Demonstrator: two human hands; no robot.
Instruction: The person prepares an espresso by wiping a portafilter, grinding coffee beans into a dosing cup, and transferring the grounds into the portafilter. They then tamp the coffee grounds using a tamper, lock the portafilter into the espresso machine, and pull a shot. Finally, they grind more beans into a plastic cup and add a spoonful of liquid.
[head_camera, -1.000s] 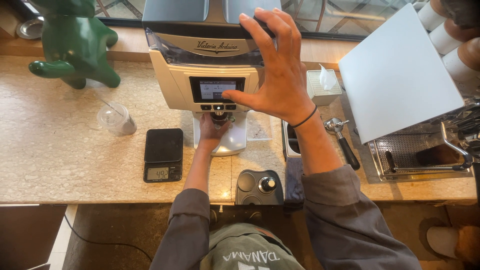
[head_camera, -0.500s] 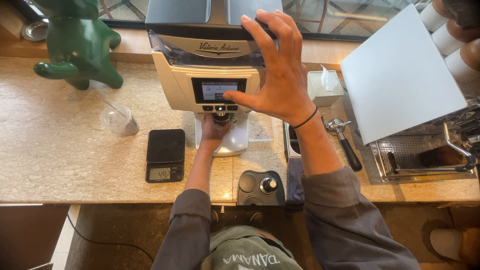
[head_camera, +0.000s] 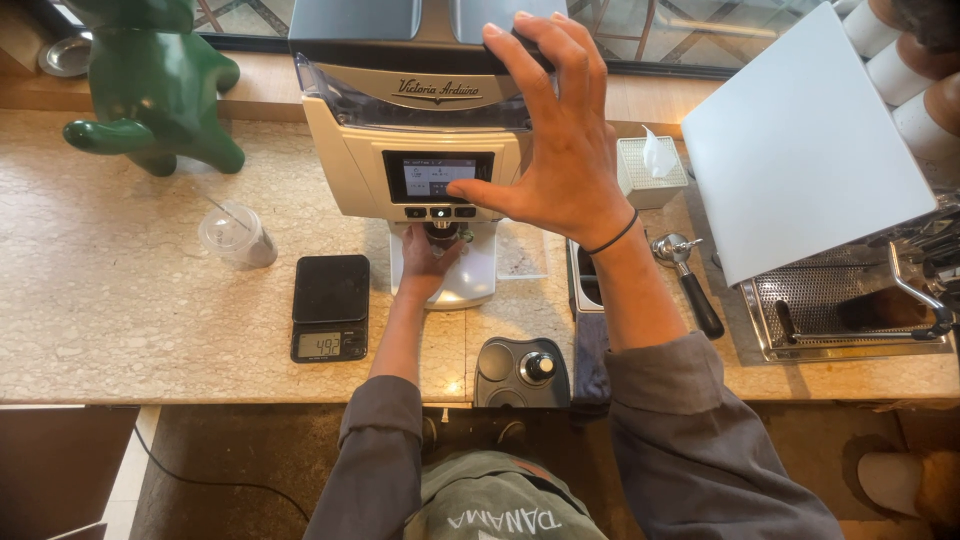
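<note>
Right hand (head_camera: 560, 150) spreads open, thumb on the cream box-shaped coffee grinder's screen (head_camera: 432, 176); directly below, left hand (head_camera: 428, 262) is closed around something under the spout, nearer the beige stone worktop (head_camera: 130, 320).

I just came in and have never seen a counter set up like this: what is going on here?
A person stands at a stone counter in front of a coffee grinder. The right hand is spread over its front, thumb at the small screen. The left hand is under the spout, holding something there that it mostly hides. A black scale and a plastic cup sit to the left, a tamper to the right.
</note>
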